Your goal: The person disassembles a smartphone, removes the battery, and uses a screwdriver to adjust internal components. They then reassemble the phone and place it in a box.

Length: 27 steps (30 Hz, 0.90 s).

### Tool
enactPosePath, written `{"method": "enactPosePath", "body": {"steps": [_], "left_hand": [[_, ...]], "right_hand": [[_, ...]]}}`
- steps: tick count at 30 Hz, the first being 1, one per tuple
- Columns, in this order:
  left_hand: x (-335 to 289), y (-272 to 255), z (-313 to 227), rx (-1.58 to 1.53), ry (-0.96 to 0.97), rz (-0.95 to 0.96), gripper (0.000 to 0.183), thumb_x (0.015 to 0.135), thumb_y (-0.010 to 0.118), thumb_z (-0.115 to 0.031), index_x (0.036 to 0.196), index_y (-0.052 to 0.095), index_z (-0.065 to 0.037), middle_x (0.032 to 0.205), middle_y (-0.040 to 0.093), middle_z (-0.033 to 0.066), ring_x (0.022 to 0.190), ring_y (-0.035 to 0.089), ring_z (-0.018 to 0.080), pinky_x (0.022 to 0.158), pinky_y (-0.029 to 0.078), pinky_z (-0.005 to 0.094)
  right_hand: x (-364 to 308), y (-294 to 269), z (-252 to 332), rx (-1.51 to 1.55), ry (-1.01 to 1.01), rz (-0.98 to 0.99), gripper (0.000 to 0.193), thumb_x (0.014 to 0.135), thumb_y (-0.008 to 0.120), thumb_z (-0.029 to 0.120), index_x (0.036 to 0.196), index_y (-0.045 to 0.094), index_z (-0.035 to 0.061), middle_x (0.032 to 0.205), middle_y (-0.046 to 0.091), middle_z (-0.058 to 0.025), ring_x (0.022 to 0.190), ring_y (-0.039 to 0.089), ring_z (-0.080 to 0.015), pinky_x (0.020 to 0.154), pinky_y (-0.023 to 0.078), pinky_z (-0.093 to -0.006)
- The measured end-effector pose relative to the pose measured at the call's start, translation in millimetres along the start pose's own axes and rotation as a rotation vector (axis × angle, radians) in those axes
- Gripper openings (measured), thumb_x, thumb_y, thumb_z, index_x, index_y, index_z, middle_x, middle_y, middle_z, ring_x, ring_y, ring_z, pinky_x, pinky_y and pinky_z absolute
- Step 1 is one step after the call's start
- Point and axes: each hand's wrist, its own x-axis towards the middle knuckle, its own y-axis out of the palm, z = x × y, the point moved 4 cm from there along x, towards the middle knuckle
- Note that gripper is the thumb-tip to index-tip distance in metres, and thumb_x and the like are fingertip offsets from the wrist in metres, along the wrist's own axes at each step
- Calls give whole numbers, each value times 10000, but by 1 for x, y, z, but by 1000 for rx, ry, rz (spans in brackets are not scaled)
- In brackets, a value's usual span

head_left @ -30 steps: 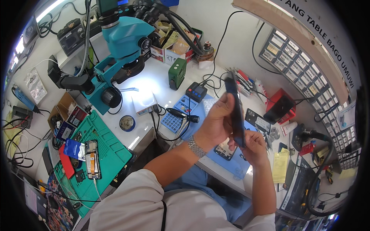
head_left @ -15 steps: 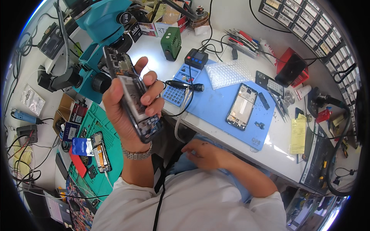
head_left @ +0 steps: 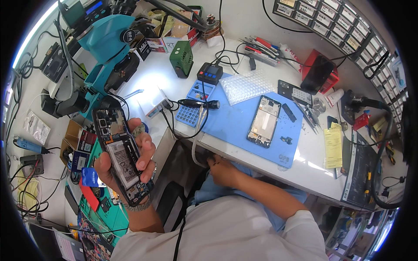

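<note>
My left hand (head_left: 146,150) is closed round an opened phone (head_left: 126,163) with its back cover off, so the battery and inner boards show. It is held up tilted, left of my body. My right hand (head_left: 224,172) is low at the front edge of the desk, above my lap, by a pale cable; its fingers are mostly hidden. On the blue mat (head_left: 235,135) lies a bare phone frame (head_left: 264,122), with a small dark strip (head_left: 288,112) beside it. Partly behind my left forearm, a green mat (head_left: 115,215) shows.
A teal microscope (head_left: 109,37) stands at the far left. Bubble wrap (head_left: 247,87), a black flashlight (head_left: 200,104) and a blue parts tray (head_left: 189,115) are on or beside the blue mat. Tweezers (head_left: 307,115) and a yellow paper slip (head_left: 333,148) lie to the right.
My left hand has brought the phone down and left, turning its inner side more into view. My right hand has shifted slightly, its fingers now pointing up toward the desk edge.
</note>
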Motion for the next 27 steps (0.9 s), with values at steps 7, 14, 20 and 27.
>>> {"method": "enactPosePath", "body": {"steps": [7,14,20,27], "left_hand": [[-3,-21,12,-15,20,-151,887,1045,684,-399,1632,311,152,1343,599,395,951,587,283,684,604,423],[-15,-20,6,49,41,-150,885,1035,696,-401,1624,323,145,1333,610,405,980,630,292,678,621,423],[-21,-27,0,122,66,-210,871,1009,721,-391,1600,360,137,1286,640,391,944,651,283,654,636,410],[-17,-41,15,93,41,-289,860,986,716,-392,1586,385,127,1264,656,386,904,686,281,633,655,400]], "right_hand": [[-13,-77,35,183,-4,71,261,978,667,93,1181,687,-70,1146,750,-327,1185,715,-445,1008,580,-486],[17,-17,17,-44,-11,124,336,856,691,54,1132,712,-136,1159,765,-304,1174,752,-406,891,649,-465],[-9,-61,48,-59,-119,-141,242,838,714,61,1038,688,-73,919,772,-240,768,773,-377,693,645,-484],[1,-165,46,-40,181,-899,216,969,761,206,1015,691,7,850,770,-227,741,770,-421,628,611,-496]]}}
